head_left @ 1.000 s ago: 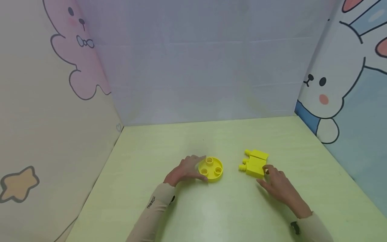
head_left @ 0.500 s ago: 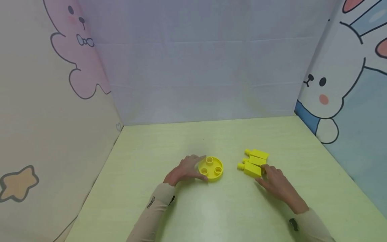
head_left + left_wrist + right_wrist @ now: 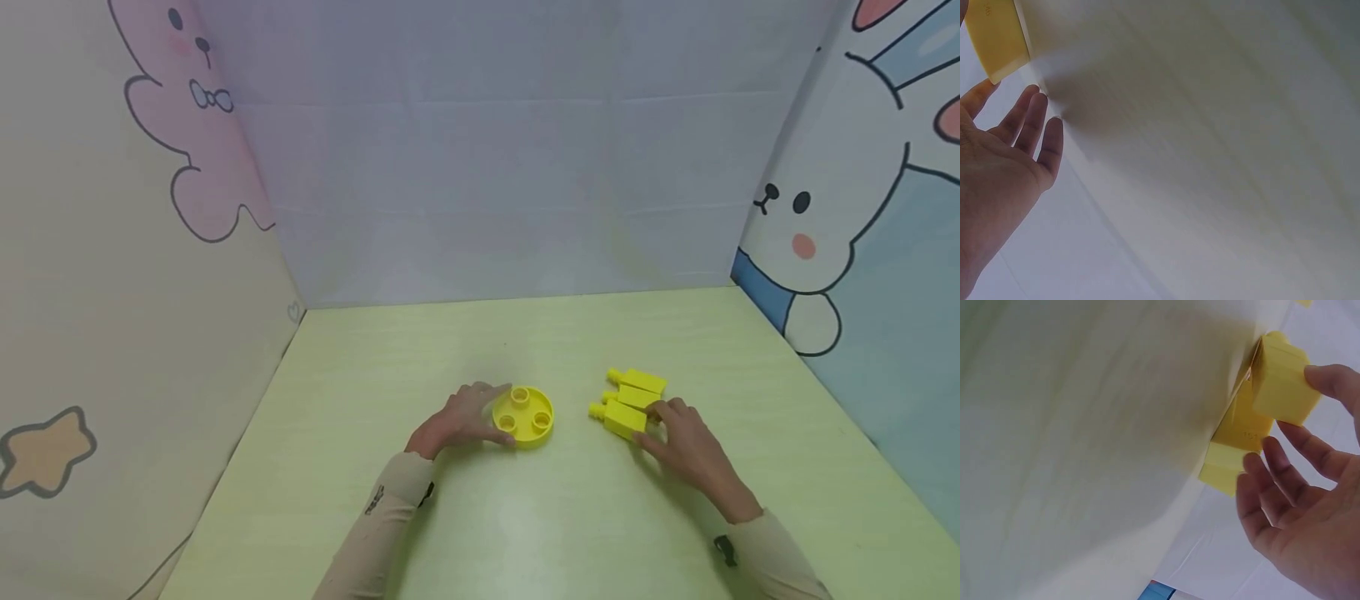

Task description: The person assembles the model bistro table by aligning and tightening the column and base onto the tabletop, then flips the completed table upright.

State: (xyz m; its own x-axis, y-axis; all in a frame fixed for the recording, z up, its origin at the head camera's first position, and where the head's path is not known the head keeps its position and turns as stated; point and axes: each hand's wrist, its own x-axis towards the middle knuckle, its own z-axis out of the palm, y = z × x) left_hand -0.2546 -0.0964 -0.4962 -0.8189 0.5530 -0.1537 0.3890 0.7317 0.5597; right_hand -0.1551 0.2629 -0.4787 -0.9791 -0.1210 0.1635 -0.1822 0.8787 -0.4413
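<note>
A round yellow base (image 3: 527, 415) with three raised sockets lies on the table in the head view. My left hand (image 3: 465, 418) holds it from the left, thumb and index finger at opposite edges; the left wrist view shows the index fingertip against the base's side (image 3: 999, 37). To the right lie three yellow blocks with round pegs pointing left. My right hand (image 3: 693, 454) pinches the nearest block (image 3: 622, 420) between thumb and index finger, seen as a pale yellow block (image 3: 1285, 381) in the right wrist view. Beyond it lie the middle block (image 3: 637, 396) and the far block (image 3: 642, 381).
The light tabletop (image 3: 420, 358) meets a pale back wall (image 3: 480, 167). On the right stands a panel with a rabbit drawing (image 3: 825, 200); the left panel carries a pink animal (image 3: 195, 150) and a star (image 3: 48, 454).
My right hand has drawn the nearest block slightly apart from the other two, and the thumb has come onto its near side. The left hand and round base have stayed put.
</note>
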